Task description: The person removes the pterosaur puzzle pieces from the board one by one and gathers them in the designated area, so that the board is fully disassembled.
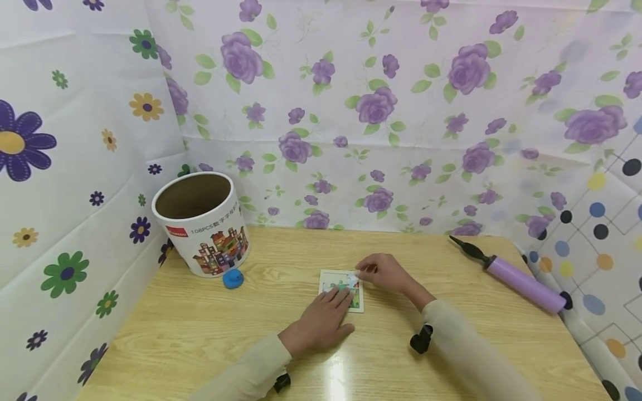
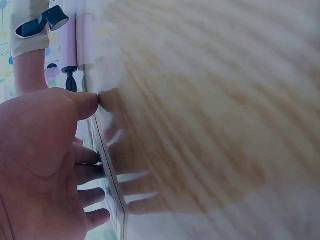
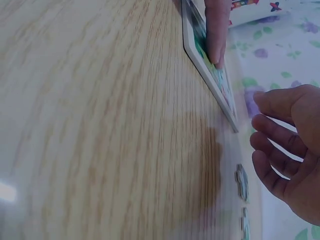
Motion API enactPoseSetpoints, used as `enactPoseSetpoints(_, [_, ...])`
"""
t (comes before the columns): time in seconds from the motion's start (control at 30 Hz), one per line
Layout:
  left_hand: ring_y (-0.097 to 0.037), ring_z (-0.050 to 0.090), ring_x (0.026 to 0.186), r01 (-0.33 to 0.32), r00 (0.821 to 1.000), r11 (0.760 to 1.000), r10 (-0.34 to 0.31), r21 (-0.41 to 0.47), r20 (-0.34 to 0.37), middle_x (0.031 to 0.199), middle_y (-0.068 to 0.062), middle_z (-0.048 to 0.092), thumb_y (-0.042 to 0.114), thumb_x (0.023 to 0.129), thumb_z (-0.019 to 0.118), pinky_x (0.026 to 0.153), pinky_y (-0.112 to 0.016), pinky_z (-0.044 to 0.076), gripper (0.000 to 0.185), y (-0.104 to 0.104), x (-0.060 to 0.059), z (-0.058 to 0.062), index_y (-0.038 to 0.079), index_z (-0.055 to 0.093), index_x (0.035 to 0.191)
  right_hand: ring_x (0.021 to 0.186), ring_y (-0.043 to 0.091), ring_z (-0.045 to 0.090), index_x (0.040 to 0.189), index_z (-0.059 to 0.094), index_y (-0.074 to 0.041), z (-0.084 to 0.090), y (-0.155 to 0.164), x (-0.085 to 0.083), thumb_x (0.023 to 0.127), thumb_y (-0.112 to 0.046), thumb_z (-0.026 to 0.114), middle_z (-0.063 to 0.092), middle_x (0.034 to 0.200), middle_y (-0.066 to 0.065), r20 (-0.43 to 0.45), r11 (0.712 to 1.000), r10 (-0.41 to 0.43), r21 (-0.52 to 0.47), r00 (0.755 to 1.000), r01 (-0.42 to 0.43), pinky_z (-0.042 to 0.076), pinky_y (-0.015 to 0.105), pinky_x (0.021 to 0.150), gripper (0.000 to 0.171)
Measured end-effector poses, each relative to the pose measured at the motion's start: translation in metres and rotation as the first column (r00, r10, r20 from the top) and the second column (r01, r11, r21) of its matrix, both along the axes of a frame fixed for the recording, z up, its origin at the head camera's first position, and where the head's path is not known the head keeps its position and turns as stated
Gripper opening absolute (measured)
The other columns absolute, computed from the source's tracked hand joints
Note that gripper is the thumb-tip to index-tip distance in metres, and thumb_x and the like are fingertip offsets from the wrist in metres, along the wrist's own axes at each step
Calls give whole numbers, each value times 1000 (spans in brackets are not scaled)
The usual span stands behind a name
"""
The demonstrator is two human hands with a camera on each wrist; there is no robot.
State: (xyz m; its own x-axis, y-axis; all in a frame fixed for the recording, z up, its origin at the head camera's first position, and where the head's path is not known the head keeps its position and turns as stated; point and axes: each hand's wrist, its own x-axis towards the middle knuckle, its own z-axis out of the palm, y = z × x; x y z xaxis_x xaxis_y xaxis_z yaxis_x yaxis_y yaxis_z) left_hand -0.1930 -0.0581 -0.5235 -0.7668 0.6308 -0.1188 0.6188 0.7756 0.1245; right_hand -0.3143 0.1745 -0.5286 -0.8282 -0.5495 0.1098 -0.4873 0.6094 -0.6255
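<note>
A small framed jigsaw puzzle (image 1: 356,301) with a colourful picture lies flat on the wooden table. My left hand (image 1: 323,323) rests over its lower left part, fingers stretched across the picture and thumb out to the side. In the left wrist view, that palm and its spread fingertips (image 2: 98,220) face down at the board's edge. My right hand (image 1: 385,273) hovers at the board's upper right corner. Its fingers are loosely bent, and the right wrist view shows a gap between thumb and fingers with nothing in it. Two loose puzzle pieces (image 3: 242,183) lie beneath this hand.
A large white printed bucket (image 1: 220,234) stands at the back left, with a small blue toy duck (image 1: 233,278) before it. A purple hand pump (image 1: 524,283) lies at the right. Floral cloth (image 1: 341,111) hangs behind the table.
</note>
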Motion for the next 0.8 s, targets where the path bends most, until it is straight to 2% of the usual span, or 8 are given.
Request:
enactPoseSetpoints(0.17, [-32, 21, 156, 13, 1000, 1000, -13, -7, 0, 169, -10, 23, 50, 109, 37, 123, -47, 27, 70, -1, -1, -2, 6, 26, 162, 95, 14, 69, 114, 78, -13, -2, -9, -1, 97, -22, 72, 75, 109, 0, 1, 1000, 23, 13, 1000, -23, 58, 36, 82, 20])
enactPoseSetpoints(0.4, [-33, 21, 156, 7, 1000, 999, -8, 38, 25, 168, -11, 24, 48, 109, 40, 123, -49, 26, 69, -2, 1, -2, 5, 27, 162, 103, 19, 70, 115, 79, -12, -6, -16, -6, 96, -18, 73, 74, 113, 3, -16, 996, 80, 36, 997, -80, 58, 40, 87, 20])
enactPoseSetpoints(0.63, [-33, 22, 155, 9, 1000, 999, -10, 43, 23, 168, -11, 25, 47, 109, 40, 123, -49, 26, 69, -2, 2, -2, 4, 27, 161, 104, 19, 69, 113, 80, -14, -4, -20, -7, 95, -17, 74, 74, 112, 2, -14, 991, 109, 78, 994, -108, 58, 40, 88, 19])
enactPoseSetpoints(0.8, [-33, 21, 156, 16, 1000, 999, -17, 36, 14, 168, -11, 24, 48, 109, 39, 123, -48, 26, 70, -3, 1, -3, 4, 26, 162, 104, 20, 68, 110, 81, -14, -3, -21, -7, 96, -16, 73, 74, 112, 2, -27, 983, 162, 87, 986, -159, 57, 41, 86, 16])
